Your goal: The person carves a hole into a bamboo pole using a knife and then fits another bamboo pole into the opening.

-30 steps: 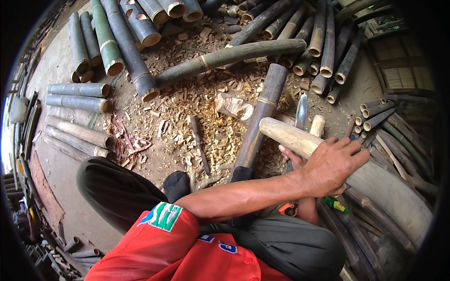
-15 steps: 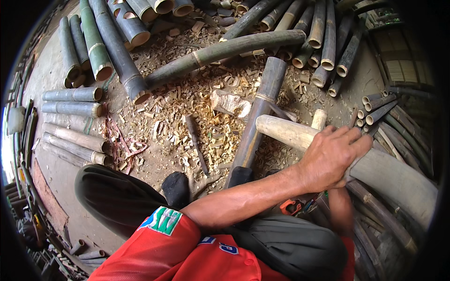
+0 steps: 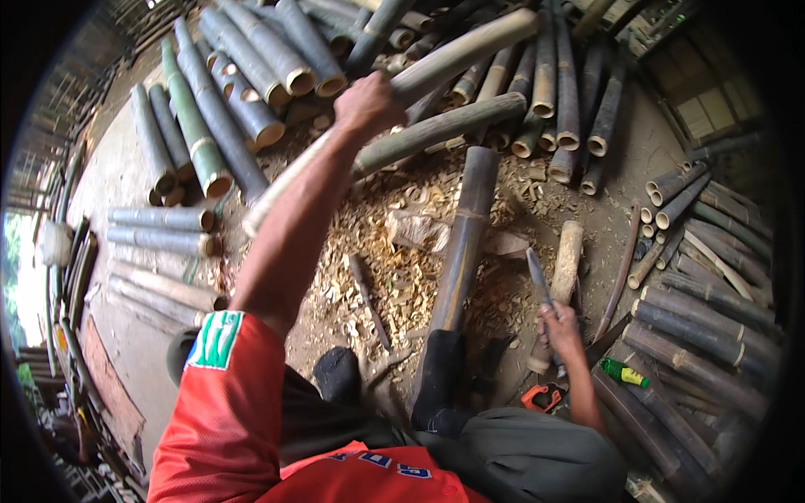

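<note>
My left hand (image 3: 369,107) is raised at the far left of centre, with its fingers wrapped round a long pale pole (image 3: 470,54). The pole slants from near my left forearm up to the far right, above the bamboo. Low on the right, my right hand (image 3: 562,331) is closed round the handle of a knife (image 3: 537,272), whose blade points away from me. A peeled pale bamboo piece (image 3: 566,260) lies just beyond that hand. Between my feet, a dark bamboo length (image 3: 465,235) extends outward, its near end by my dark-socked right foot (image 3: 440,377).
Wood shavings (image 3: 335,277) cover the middle ground, with a chisel-like tool (image 3: 367,302) on them. Bamboo tubes (image 3: 277,59) are piled at the far side, more bamboo (image 3: 696,335) at right. A green bottle (image 3: 625,373) and an orange-handled tool (image 3: 543,397) lie near my right knee.
My left hand has swung the pole from the right up to the far left. My right hand, mostly hidden before, now shows with the knife. The view has shifted slightly.
</note>
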`<state>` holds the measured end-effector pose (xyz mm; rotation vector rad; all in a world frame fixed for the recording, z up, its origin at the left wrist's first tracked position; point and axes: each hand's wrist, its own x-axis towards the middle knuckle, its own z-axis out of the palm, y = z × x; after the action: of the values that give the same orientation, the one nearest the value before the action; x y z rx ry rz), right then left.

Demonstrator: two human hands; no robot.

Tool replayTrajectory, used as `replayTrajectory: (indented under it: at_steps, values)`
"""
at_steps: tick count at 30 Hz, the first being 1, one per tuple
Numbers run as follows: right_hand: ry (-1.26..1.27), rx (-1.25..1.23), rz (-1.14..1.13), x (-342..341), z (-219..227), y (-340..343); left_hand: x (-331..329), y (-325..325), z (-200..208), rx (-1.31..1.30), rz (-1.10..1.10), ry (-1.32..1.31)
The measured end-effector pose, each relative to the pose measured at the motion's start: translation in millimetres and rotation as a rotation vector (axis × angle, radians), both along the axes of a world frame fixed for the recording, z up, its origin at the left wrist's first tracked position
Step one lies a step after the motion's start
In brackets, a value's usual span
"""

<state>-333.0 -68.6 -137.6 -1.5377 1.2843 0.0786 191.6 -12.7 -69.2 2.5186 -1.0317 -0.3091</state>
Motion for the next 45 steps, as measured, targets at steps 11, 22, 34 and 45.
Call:
replayTrajectory:
  at_steps: [11, 22, 34, 45]
  values:
    - [-0.794, 0.445, -0.573, 89, 2, 47, -167, 35, -61, -0.079, -0.536, 0.464]
    - [0.001, -0.193, 0.21, 140, -82, 32, -177, 160, -104, -0.4, 0.284, 0.816]
    - [-0.129, -0.278, 0.262, 139, -95, 24, -148, 182, -93, -0.469, 0.388, 0.695]
    - [-0.213, -0.205, 0.235, 134, -90, 27, -158, 179, -66, -0.603, 0.218, 0.399]
